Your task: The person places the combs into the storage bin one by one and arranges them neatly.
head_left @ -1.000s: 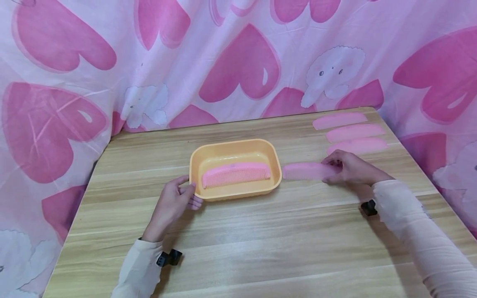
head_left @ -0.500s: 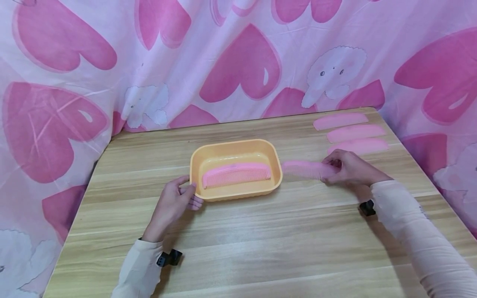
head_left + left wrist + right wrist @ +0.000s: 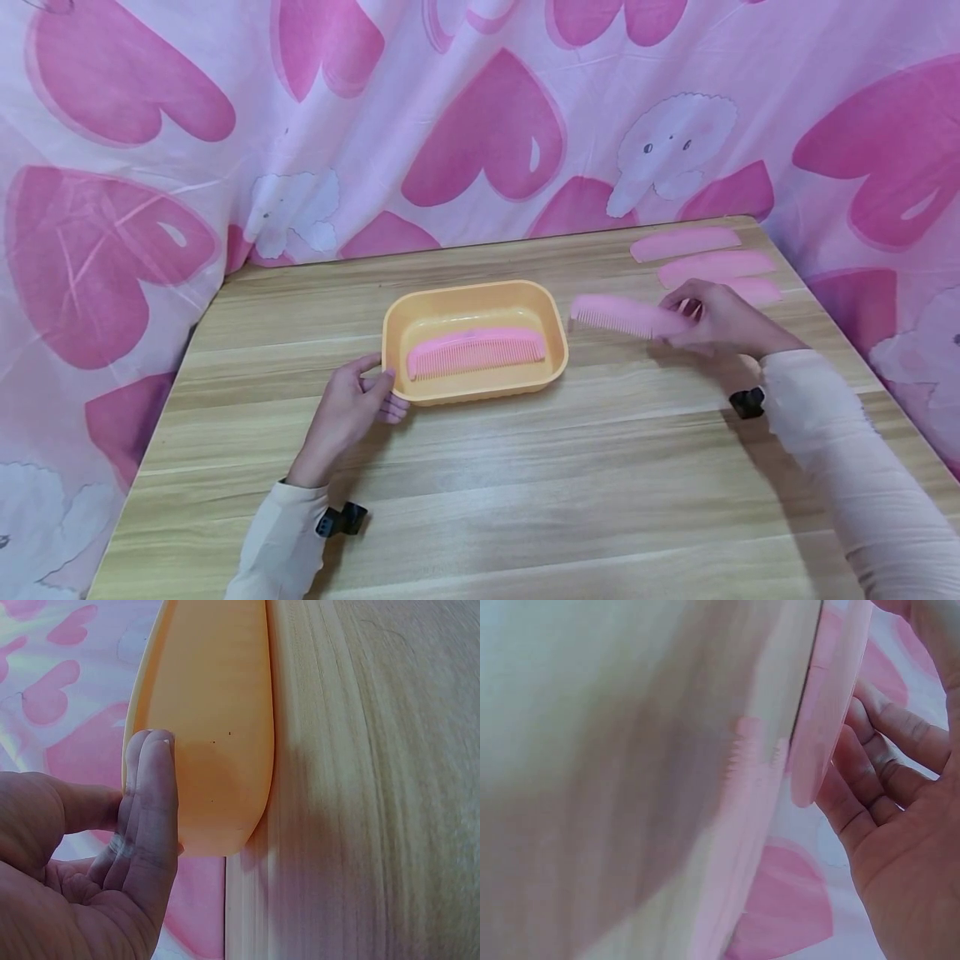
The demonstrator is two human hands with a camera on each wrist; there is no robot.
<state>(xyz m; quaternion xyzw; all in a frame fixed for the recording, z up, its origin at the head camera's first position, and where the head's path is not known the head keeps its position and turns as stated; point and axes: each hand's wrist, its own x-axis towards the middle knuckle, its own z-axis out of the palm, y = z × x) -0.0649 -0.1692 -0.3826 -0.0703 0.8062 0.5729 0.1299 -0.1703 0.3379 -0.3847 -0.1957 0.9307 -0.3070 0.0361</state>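
A yellow-orange plastic container (image 3: 465, 302) stands on the table in the head view, with one pink comb (image 3: 476, 343) lying inside, teeth toward me. My left hand (image 3: 349, 410) pinches its left end, thumb at the rim and fingers against the outer wall (image 3: 217, 750). To the right of the container, my right hand (image 3: 726, 321) holds another pink comb (image 3: 621, 314) by its right end. That comb is raised off the table and slightly tilted, its teeth facing down toward me. The right wrist view shows the held comb (image 3: 826, 712) edge-on beside the fingers.
Three more pink combs lie in a row at the table's back right: a far one (image 3: 686, 242), a middle one (image 3: 717, 266) and a near one (image 3: 756, 290) partly covered by my right hand. A heart-patterned pink curtain (image 3: 480, 125) hangs behind the wooden table (image 3: 487, 492).
My right hand has lifted the comb from the table, raising it and shifting slightly right and away from me. The left hand and the container have stayed put.
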